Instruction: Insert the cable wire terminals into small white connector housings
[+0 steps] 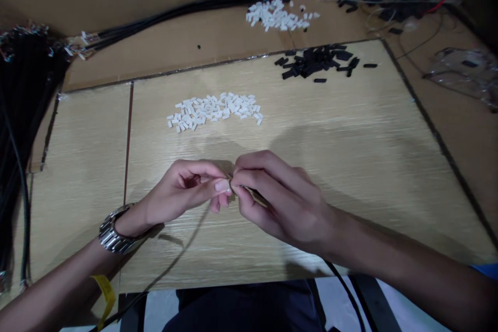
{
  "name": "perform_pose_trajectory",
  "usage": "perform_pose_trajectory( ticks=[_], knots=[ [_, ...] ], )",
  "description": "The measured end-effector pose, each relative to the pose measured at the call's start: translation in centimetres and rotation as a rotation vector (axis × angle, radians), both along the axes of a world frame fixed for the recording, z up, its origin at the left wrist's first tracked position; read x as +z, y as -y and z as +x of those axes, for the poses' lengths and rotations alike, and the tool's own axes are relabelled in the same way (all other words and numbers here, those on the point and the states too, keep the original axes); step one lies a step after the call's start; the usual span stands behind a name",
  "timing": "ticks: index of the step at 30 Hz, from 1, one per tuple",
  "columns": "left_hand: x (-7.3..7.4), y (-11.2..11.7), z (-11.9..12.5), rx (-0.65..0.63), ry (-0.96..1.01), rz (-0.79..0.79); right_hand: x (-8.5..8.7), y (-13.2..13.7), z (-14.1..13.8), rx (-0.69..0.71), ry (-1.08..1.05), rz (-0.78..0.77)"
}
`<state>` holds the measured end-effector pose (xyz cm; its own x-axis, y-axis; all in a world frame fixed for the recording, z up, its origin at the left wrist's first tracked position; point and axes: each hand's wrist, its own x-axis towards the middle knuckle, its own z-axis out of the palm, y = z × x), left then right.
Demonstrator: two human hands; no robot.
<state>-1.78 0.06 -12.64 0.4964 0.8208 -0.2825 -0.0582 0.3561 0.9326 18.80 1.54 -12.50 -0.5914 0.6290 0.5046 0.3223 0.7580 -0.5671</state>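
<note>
Both hands meet over the front middle of the table (249, 264). My left hand (190, 187), wearing a metal watch (114, 231) at the wrist, pinches something tiny between thumb and forefinger; the fingertips mostly hide it. Right against it, my right hand (278, 199) is closed on thin wires at the end of a black cable. Part of that black cable (342, 285) shows below my right forearm, hanging over the table's front edge. A yellow tag (104, 295) sits on a dark cable near my left forearm.
A pile of small white connector pieces (218, 109) lies beyond my hands. Farther back are short black pieces (315, 62) and another white heap (276, 14). Bundled black cables (27, 114) fill the left side. A clear plastic bag (462, 72) lies at the right.
</note>
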Motion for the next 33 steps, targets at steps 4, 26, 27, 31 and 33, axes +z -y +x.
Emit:
perform_pose_trajectory(
  ticks=[4, 26, 27, 31, 33],
  knots=[
    [-0.05, -0.05, 0.05, 0.026, 0.020, -0.006, -0.05, -0.25, 0.16, 0.005, -0.010, -0.020],
    [-0.57, -0.03, -0.08, 0.118, 0.188, -0.078, 0.68, -0.76, 0.35, 0.130, -0.293, -0.750],
    [-0.57, -0.06, -0.04, 0.119, 0.194, -0.075, 0.58, -0.79, 0.28, 0.132, -0.320, -0.810],
    [-0.53, -0.15, 0.04, 0.126, 0.197, -0.070, 0.30, -0.87, 0.08, 0.125, -0.410, -0.988],
    [-0.47, -0.16, 0.03, 0.124, 0.187, -0.066, 0.27, -0.87, 0.09, 0.120, -0.398, -0.963]
  ],
)
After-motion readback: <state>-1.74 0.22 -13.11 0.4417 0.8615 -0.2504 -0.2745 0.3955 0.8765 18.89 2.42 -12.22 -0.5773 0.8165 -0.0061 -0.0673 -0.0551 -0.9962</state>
